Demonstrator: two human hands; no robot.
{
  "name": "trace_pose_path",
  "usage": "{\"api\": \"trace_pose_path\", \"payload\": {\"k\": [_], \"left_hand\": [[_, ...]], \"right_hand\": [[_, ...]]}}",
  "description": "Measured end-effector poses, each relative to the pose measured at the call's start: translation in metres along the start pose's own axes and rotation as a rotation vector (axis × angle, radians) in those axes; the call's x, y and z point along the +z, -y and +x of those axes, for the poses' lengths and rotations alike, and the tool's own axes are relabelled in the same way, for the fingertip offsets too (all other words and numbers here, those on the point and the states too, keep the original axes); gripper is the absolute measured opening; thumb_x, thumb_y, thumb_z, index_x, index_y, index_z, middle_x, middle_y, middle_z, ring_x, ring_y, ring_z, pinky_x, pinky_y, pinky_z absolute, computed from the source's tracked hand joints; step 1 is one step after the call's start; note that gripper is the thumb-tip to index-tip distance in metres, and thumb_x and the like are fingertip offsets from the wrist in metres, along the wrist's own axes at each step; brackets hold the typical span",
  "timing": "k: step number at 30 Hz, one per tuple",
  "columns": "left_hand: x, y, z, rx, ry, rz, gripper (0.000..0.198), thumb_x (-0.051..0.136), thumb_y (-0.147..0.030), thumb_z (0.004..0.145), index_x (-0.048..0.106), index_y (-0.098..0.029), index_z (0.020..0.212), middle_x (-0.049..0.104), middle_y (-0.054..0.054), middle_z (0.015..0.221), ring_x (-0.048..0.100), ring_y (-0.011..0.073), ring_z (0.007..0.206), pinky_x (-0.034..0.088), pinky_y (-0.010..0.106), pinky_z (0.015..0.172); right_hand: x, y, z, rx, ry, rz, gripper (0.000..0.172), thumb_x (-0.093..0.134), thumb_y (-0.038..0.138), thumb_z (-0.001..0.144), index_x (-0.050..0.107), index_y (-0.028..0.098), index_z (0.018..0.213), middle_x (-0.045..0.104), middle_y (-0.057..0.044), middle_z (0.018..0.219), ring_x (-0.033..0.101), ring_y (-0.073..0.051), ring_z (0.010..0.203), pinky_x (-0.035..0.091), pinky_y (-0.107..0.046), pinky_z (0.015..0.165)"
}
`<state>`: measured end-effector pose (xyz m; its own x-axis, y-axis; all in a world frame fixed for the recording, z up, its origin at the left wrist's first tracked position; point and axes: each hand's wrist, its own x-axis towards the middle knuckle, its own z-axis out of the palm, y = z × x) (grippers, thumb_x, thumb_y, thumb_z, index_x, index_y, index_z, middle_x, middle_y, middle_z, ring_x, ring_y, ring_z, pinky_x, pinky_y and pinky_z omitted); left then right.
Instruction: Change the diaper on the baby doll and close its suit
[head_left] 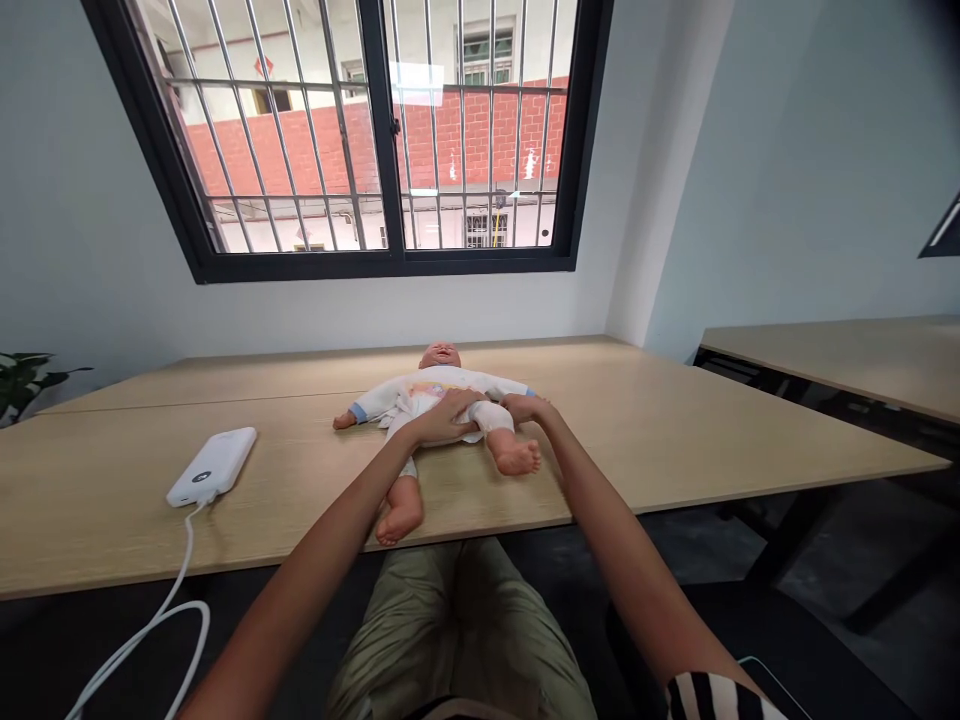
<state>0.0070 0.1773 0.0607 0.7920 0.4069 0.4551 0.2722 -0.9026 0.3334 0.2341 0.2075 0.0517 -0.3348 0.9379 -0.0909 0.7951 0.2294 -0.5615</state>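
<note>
Because the doll [455,379] is laid face-up on the table [637,430], feet towards its near edge, the bent leg [498,419] should be steadied gently between left hand [448,419] and right hand [523,408]; whether the fingers [465,398] are gripping cannot be told.

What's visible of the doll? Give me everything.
Baby doll on its back on the wooden-looking table, head toward the window, arms spread. White clothing with a chest print and light-blue cuffs; bare feet and the exposed hand look smooth, rubbery. One leg reaches toward the table's near edge; the other looks bent, foot outward. Left hand rests on its lower body; right hand is beside the bent leg, exact contact unclear.
</note>
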Motion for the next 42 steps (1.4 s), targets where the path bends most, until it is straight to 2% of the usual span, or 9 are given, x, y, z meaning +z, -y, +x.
{"api": "trace_pose_path", "payload": {"k": [2, 6, 14, 19, 25, 33, 36, 39, 42], "left_hand": [[0.001, -0.003, 0.001, 0.011, 0.044, 0.058, 0.037, 0.056, -0.031, 0.086, 0.058, -0.022, 0.122, 0.062, 0.008, 0.119, 0.052, 0.0271, 0.113, 0.035, 0.042, 0.106], [0.002, -0.003, 0.003, 0.021, 0.101, 0.127, 0.038, 0.058, -0.029, 0.084, 0.058, -0.022, 0.122, 0.061, 0.007, 0.119, 0.05, 0.027, 0.113, 0.032, 0.043, 0.107], [0.008, 0.003, 0.004, -0.007, 0.198, 0.329, 0.047, 0.058, -0.029, 0.083, 0.054, -0.027, 0.129, 0.055, 0.008, 0.126, 0.047, 0.0287, 0.118, 0.032, 0.046, 0.106], [0.012, -0.003, 0.008, -0.004, 0.246, 0.426, 0.044, 0.058, -0.036, 0.086, 0.053, -0.027, 0.129, 0.051, 0.01, 0.134, 0.041, 0.0318, 0.128, 0.03, 0.053, 0.108], [0.012, -0.016, 0.012, 0.012, 0.288, 0.473, 0.043, 0.059, -0.034, 0.086, 0.054, -0.027, 0.129, 0.051, 0.011, 0.134, 0.032, 0.0335, 0.137, 0.018, 0.06, 0.113], [0.009, -0.012, 0.007, 0.049, 0.11, 0.116, 0.047, 0.065, -0.022, 0.072, 0.062, -0.028, 0.119, 0.058, 0.004, 0.131, 0.045, 0.0275, 0.127, 0.029, 0.046, 0.113], [0.005, -0.011, 0.009, -0.036, -0.087, -0.049, 0.03, 0.052, -0.014, 0.076, 0.065, -0.02, 0.102, 0.066, 0.004, 0.11, 0.058, 0.0212, 0.106, 0.044, 0.036, 0.099], [0.001, -0.001, 0.009, -0.192, -0.38, 0.035, 0.017, 0.046, -0.014, 0.08, 0.06, -0.017, 0.089, 0.065, 0.005, 0.094, 0.059, 0.0197, 0.092, 0.049, 0.034, 0.088], [-0.002, 0.012, 0.009, -0.248, -0.369, 0.192, 0.013, 0.05, -0.021, 0.084, 0.061, -0.018, 0.089, 0.065, 0.007, 0.093, 0.058, 0.0222, 0.094, 0.049, 0.037, 0.087]], "right_hand": [[-0.003, 0.001, -0.001, 0.043, 0.077, -0.015, 0.012, 0.073, 0.013, 0.057, 0.061, 0.015, 0.055, 0.049, 0.004, 0.051, 0.046, -0.012, 0.054, 0.04, -0.025, 0.055], [-0.005, 0.003, -0.01, 0.042, 0.114, 0.117, 0.003, 0.066, 0.018, 0.061, 0.067, 0.017, 0.063, 0.052, 0.004, 0.053, 0.046, -0.011, 0.055, 0.039, -0.024, 0.055], [-0.013, 0.009, -0.021, -0.176, -0.121, 0.692, 0.045, 0.08, 0.014, 0.053, 0.058, 0.017, 0.091, 0.065, 0.001, 0.075, 0.063, -0.014, 0.072, 0.051, -0.027, 0.071], [-0.011, 0.021, -0.019, -0.41, -0.151, 0.803, 0.047, 0.078, 0.016, 0.059, 0.056, 0.019, 0.1, 0.062, 0.002, 0.088, 0.062, -0.012, 0.079, 0.051, -0.025, 0.073], [0.007, 0.037, -0.004, -0.417, -0.299, 0.819, 0.04, 0.068, 0.016, 0.062, 0.052, 0.02, 0.099, 0.059, 0.001, 0.092, 0.058, -0.011, 0.076, 0.049, -0.023, 0.066], [0.019, 0.043, 0.0, -0.374, -0.42, 0.72, 0.048, 0.058, 0.019, 0.067, 0.045, 0.023, 0.113, 0.055, -0.001, 0.101, 0.057, -0.011, 0.078, 0.05, -0.025, 0.069], [0.021, 0.042, 0.002, -0.377, -0.432, 0.72, 0.053, 0.057, 0.021, 0.067, 0.041, 0.026, 0.117, 0.052, -0.001, 0.106, 0.055, -0.01, 0.072, 0.049, -0.024, 0.064], [0.024, 0.041, 0.004, -0.396, -0.444, 0.736, 0.057, 0.06, 0.024, 0.066, 0.037, 0.027, 0.119, 0.05, -0.001, 0.108, 0.054, -0.008, 0.067, 0.049, -0.024, 0.062], [0.026, 0.041, 0.006, -0.433, -0.469, 0.708, 0.061, 0.063, 0.029, 0.067, 0.035, 0.027, 0.12, 0.048, -0.002, 0.108, 0.054, -0.008, 0.067, 0.047, -0.024, 0.06]]}}
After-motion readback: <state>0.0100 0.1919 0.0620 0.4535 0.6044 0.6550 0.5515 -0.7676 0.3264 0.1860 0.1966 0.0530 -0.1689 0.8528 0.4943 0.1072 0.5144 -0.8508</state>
